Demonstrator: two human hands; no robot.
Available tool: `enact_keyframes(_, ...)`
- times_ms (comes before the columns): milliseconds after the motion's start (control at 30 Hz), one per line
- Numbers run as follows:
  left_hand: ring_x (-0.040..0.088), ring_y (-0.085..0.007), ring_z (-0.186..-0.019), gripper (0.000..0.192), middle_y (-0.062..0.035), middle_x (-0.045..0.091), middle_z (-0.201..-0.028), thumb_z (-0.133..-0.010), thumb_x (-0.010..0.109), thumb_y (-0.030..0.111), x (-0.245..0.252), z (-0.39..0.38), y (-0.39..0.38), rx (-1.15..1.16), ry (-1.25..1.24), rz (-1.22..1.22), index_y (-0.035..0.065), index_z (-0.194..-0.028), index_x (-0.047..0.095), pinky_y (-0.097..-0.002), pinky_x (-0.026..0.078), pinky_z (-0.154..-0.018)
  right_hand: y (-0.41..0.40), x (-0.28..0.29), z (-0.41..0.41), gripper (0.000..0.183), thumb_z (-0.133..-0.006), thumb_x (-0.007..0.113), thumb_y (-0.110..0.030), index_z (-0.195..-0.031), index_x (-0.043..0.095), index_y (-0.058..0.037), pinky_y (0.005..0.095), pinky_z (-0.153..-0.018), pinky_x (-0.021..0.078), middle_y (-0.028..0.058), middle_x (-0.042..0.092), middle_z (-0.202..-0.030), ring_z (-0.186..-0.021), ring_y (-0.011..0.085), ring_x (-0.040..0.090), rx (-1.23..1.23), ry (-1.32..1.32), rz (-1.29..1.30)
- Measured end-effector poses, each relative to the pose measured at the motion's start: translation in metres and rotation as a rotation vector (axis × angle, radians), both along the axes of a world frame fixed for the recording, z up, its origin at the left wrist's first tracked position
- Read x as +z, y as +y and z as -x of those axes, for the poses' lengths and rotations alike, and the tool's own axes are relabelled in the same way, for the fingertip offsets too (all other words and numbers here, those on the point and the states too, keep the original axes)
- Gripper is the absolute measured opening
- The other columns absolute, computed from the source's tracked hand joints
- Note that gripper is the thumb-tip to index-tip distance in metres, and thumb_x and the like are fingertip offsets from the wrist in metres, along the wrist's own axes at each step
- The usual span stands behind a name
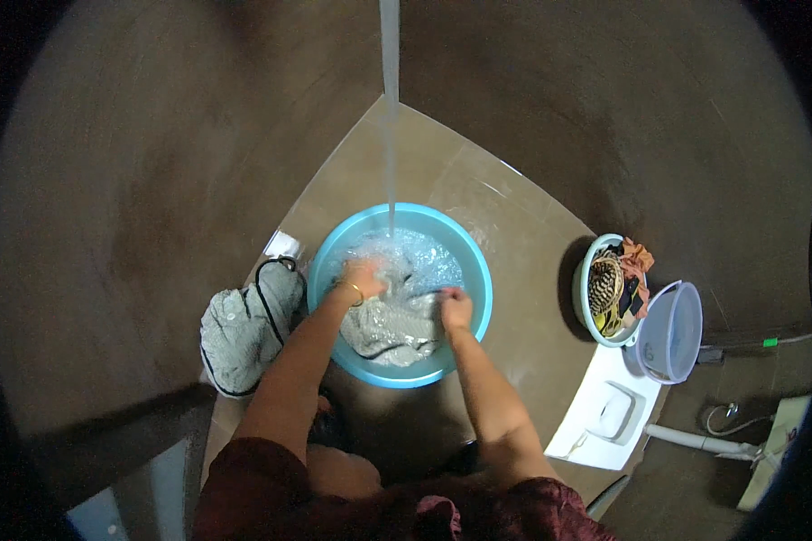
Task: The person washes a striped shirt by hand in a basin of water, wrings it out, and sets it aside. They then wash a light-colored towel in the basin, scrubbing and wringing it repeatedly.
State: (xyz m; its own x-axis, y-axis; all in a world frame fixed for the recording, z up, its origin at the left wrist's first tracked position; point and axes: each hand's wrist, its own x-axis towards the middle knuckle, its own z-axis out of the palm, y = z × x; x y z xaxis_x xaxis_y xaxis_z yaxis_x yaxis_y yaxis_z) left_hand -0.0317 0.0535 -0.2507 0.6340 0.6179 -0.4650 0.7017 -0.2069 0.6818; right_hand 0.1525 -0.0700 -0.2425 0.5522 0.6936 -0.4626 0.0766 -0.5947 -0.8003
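Note:
A round light-blue plastic basin [485, 297] on the floor holds frothy water and a soaked pale grey cloth with dark piping [392, 331]. A stream of water [390, 155] falls into it from above. My left hand [364, 278], with a gold bangle at its wrist, lies at the cloth's upper left in the water, its fingers partly hidden by froth. At the basin's right side my right hand [455, 308] is closed on the dark-edged part of the cloth. Beside the basin on the left sits a heaped grey cloth with black piping [243, 331].
To the right, a pale tub [585, 297] holds mixed clothes [612, 287], next to a translucent plastic bucket [677, 331]. Below them is a white squat toilet [602, 419] with a white pipe [700, 439]. Brown walls [501, 81] meet behind the basin.

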Motion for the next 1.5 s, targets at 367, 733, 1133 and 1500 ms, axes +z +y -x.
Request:
enact_keyframes(367,0.022,-0.0364,-0.129,0.103,-0.0206,0.026,-0.138,-0.063,0.074,0.027,0.019,-0.002,-0.04,0.11,0.206,-0.328,0.0159,-0.14,0.008,-0.049,0.019,-0.104,-0.015,-0.029,-0.01,0.04,-0.07,0.056,-0.016,-0.107,0.051,-0.0012,0.035,-0.084,0.0416,0.0128,0.058,-0.1,-0.093,0.0259,0.055,-0.021,0.472,0.066)
enact_keyframes(733,0.043,-0.031,-0.106,0.053,-0.0157,0.043,-0.112,-0.06,0.07,0.013,0.038,-0.013,-0.082,-0.054,-0.048,-0.651,0.0063,-0.108,0.047,-0.0447,0.034,-0.086,0.0,0.025,0.034,0.066,-0.066,0.059,-0.012,-0.127,0.038,-0.0044,0.0412,-0.099,0.0298,0.0206,0.045,-0.124,-0.119,0.0344,0.038,0.398,-0.452,-0.155)
enact_keyframes(1133,0.038,-0.031,-0.11,0.042,-0.0124,0.041,-0.113,-0.07,0.064,0.031,0.041,-0.004,-0.098,-0.146,0.381,-0.426,0.0186,-0.108,0.053,-0.0525,0.029,-0.088,0.018,0.041,-0.026,0.022,-0.084,0.053,-0.029,-0.082,0.057,-0.0075,0.0258,-0.07,0.0368,-0.0016,0.054,-0.079,-0.075,0.0099,0.045,-0.157,0.176,-0.214)
enact_keyframes(1500,0.059,-0.0274,-0.088,0.015,-0.0096,0.062,-0.092,-0.077,0.053,0.021,0.064,-0.018,-0.095,-0.279,0.079,-0.093,0.0182,-0.086,0.065,-0.0415,0.046,-0.074,0.03,0.068,-0.052,0.029,-0.084,0.052,-0.028,-0.075,0.053,-0.0001,0.036,-0.059,0.0398,0.017,0.052,-0.064,-0.06,0.0243,0.05,0.06,-0.261,-0.203)
